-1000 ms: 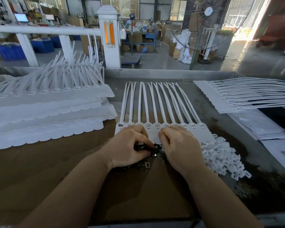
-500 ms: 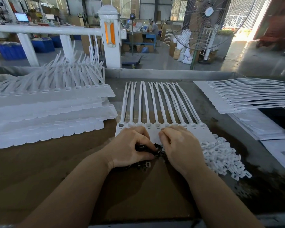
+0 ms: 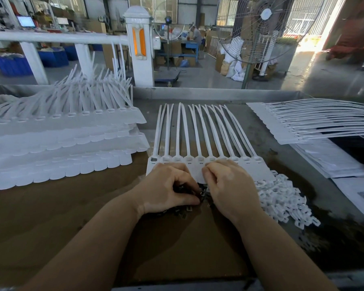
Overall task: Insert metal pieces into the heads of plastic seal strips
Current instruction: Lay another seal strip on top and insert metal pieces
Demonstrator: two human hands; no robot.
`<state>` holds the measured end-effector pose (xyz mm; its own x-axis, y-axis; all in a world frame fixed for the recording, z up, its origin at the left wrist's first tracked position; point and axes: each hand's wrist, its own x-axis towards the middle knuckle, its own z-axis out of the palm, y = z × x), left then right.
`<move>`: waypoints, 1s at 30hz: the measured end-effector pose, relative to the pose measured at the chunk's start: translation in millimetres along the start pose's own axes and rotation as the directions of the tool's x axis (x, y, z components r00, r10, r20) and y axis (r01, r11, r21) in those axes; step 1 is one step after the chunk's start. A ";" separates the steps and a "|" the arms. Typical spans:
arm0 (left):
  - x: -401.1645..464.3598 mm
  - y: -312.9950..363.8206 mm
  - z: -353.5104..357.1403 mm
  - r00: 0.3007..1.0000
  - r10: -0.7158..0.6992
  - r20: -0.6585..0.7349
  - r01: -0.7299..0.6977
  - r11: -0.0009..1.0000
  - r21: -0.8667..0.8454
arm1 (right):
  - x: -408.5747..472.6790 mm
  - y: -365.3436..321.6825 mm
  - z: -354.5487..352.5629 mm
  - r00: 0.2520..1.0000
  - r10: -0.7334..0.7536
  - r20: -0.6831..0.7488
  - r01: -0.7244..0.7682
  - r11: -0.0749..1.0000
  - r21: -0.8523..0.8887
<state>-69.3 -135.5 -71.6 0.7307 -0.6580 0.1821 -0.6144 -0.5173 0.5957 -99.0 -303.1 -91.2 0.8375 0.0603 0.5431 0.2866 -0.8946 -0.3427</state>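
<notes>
Both hands, left hand and right hand, curl over dark metal pieces just below the seal strip sheet, exact pinch unclear; one leftmost head looks filled, rest pending.

A single head-worn wide-angle camera is looking forward and down, close over the workbench. Both forearms are entering from the bottom edge; the bench is filling the lower frame, and the workshop floor is showing across the top.
</notes>
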 end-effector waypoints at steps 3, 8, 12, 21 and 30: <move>-0.4 0.7 0.1 1.000 -0.001 0.010 0.001 1.000 0.021 | -0.1 -0.3 -0.6 1.000 -0.003 -0.004 0.003 1.000 0.002; 0.4 1.3 0.4 1.000 -0.012 0.023 0.012 1.000 -0.004 | 0.0 0.7 -0.7 1.000 0.005 0.014 -0.005 1.000 -0.005; 0.0 1.7 -1.1 0.999 -0.037 0.033 0.041 0.993 -0.111 | 0.1 0.9 -1.0 1.000 0.010 0.018 -0.010 1.000 -0.007; -2.2 2.2 -5.4 0.994 -0.075 -0.080 0.057 0.977 -0.205 | -0.5 -0.6 -0.7 1.000 0.013 0.008 -0.013 1.000 0.001; 4.4 -25.4 -7.9 0.710 -0.435 -0.554 0.169 0.869 -0.466 | -0.7 -1.8 -1.9 0.999 0.017 0.039 -0.017 1.000 -0.013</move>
<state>-48.1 -120.9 -79.8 0.9510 0.0609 0.3031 -0.2713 -0.3058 0.9126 -101.0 -302.4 -89.5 0.8597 0.0620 0.5070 0.2666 -0.9012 -0.3418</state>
